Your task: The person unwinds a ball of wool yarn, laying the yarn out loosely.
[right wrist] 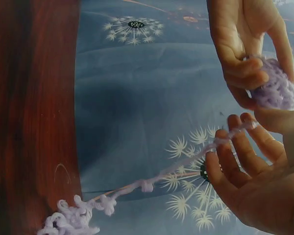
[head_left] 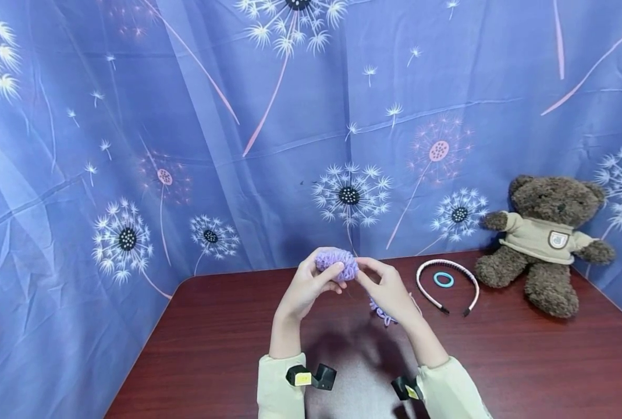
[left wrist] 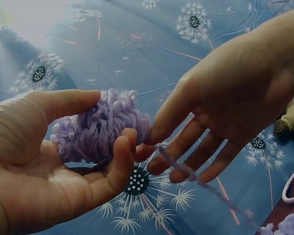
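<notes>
A bundle of looped lilac yarn is held up above the table by the left hand; in the left wrist view that hand grips the bundle between thumb and curled fingers. The right hand pinches at the bundle's right end with thumb and index finger, its other fingers spread, as the left wrist view shows. From there a strand runs across the right hand's fingers down to a loose lilac yarn pile on the table, partly behind the right forearm in the head view.
On the dark red table, right of the hands, lie a pale headband and a blue ring. A brown teddy bear in a beige top sits at the back right. Behind hangs a blue dandelion-patterned cloth.
</notes>
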`<state>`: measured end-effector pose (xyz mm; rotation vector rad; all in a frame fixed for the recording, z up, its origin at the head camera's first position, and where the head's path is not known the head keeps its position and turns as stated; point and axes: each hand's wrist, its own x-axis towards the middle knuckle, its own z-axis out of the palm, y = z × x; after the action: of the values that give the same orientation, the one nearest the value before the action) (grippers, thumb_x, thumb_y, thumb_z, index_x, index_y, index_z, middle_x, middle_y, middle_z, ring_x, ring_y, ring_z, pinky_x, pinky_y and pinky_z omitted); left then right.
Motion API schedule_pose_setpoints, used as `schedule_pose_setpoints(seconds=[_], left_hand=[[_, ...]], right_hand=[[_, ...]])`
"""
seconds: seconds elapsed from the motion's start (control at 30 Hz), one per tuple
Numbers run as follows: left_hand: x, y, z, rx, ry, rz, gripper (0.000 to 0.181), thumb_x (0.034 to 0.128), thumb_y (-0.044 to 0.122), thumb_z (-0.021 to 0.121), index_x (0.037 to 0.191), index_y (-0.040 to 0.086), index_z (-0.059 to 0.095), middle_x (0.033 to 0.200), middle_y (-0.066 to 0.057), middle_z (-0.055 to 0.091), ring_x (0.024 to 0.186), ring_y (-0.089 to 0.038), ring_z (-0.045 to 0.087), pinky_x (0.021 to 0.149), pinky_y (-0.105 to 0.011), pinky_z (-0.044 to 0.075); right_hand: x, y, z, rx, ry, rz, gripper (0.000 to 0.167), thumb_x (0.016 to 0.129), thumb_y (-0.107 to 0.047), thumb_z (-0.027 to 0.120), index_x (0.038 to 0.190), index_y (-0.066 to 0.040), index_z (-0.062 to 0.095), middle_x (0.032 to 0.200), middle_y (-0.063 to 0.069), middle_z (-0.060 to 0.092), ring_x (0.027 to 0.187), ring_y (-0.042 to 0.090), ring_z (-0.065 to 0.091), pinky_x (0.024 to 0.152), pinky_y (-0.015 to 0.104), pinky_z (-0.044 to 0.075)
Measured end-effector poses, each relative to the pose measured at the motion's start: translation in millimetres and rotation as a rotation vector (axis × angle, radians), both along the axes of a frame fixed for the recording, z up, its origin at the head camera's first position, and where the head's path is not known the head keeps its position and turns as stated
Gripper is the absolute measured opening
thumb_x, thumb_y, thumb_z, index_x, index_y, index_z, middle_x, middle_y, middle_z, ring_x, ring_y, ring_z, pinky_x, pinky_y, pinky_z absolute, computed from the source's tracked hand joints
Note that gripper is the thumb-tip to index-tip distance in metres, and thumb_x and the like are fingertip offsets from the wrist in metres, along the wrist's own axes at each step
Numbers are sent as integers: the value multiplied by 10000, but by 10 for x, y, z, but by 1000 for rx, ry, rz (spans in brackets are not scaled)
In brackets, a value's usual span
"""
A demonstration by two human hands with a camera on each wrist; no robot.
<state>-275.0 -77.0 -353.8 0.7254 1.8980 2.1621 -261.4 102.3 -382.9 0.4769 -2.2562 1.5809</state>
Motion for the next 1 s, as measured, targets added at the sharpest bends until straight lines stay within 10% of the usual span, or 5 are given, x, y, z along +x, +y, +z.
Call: schedule_pose_setpoints(seconds=[0.23,0.63,1.0], left_hand=[[-34,-30,-5,20,6,30,369,965,19,513,1310,-81,426,956,-9,616,688,-110,634,651,-220,565],[-93,-224,-41,95,-47,318,292,983,46,512,1255,-46,465,910,-3,641,640,-144,663,594,-199,555],[-73,-256,-25,77,-42,276,418,921,-1,577,1297,-39,396,952,-31,617,657,-115,677,643,-226,579]], right_hand=[[-28,48,6,-5,14,-32,150,942,-109,619,997,-17,724,810,114,714,745,46,620,698,183,508],[-35,294,22,-37,-29,-120,196,947,-147,628,1043,-11,731,788,53,714,680,-52,575,586,160,477],[-40,468,75,-88,-16,-170,219,955,-160,618,1057,3,723,685,-263,598,688,-61,588,632,126,478]])
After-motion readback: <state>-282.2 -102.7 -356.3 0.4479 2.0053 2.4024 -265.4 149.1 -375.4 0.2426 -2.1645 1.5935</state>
